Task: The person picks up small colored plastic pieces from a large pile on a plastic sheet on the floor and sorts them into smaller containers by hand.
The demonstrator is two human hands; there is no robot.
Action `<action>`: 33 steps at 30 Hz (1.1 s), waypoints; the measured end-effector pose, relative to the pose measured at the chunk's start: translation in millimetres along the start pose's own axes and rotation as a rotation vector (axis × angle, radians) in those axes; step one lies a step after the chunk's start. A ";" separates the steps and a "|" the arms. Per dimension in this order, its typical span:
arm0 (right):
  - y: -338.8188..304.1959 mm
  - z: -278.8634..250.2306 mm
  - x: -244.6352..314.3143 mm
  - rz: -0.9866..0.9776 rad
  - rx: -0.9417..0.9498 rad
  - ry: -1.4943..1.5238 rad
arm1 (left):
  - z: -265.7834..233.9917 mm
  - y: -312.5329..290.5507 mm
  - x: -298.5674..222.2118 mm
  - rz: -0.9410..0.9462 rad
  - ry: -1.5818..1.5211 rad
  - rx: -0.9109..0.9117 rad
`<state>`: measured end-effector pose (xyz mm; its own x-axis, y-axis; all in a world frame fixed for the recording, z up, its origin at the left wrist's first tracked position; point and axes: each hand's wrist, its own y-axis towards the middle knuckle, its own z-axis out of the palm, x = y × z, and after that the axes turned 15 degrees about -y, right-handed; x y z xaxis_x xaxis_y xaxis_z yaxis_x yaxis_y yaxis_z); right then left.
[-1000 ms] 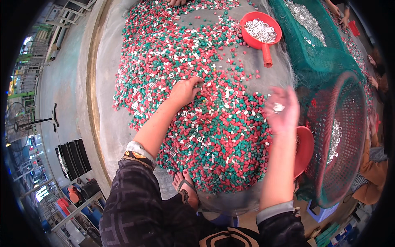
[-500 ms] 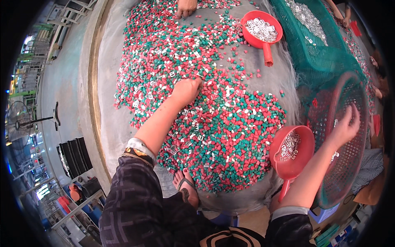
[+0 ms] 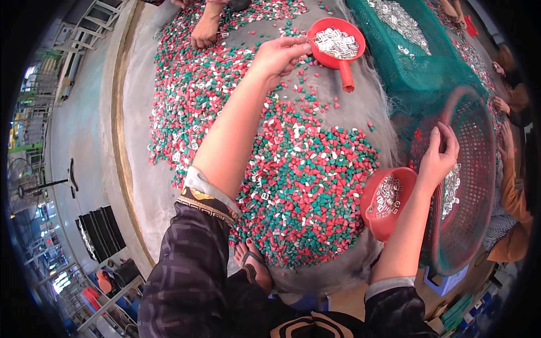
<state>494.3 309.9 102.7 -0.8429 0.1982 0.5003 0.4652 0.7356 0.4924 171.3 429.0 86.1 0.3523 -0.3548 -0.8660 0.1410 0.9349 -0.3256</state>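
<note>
My left hand [image 3: 279,57] reaches over the pile of small red, green and white pieces [image 3: 304,186]. Its fingers are pressed together at the left rim of the far red scoop [image 3: 345,66]; whatever they may hold is hidden. White buckle-like pieces [image 3: 337,44] fill that scoop. My right hand [image 3: 441,158] is raised beside the large mesh basket [image 3: 473,208], thumb and fingers apart, with nothing visible in it. More white buckle-like pieces [image 3: 451,191] lie in the basket. Below my right forearm sits a nearer red scoop [image 3: 373,194], partly filled with similar pieces [image 3: 389,197].
Another person's hand [image 3: 205,32] is in the far part of the pile. A green mesh-lined crate [image 3: 389,73] with white pieces stands at far right. Other people's arms [image 3: 507,141] show along the right edge. My foot [image 3: 253,265] rests by the pile's near edge.
My left hand has left the middle of the pile and moved away from me to the far scoop's rim. My right hand has drawn left, and white pieces now lie in the basket.
</note>
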 end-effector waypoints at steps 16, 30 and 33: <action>8.8 -9.6 -36.0 0.125 -0.022 0.233 | 138.9 -99.0 106.1 -0.536 -0.654 0.546; -8.6 -25.3 18.9 0.224 0.109 0.497 | -5.5 -135.8 76.1 0.203 0.966 0.049; -28.5 -18.4 45.8 0.164 0.211 0.479 | -84.3 -151.7 59.3 0.066 1.389 -0.134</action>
<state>447.4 286.1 124.7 -0.5239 0.0402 0.8508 0.4740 0.8437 0.2520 92.8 266.8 52.2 -0.8504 -0.0872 -0.5188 0.0439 0.9710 -0.2351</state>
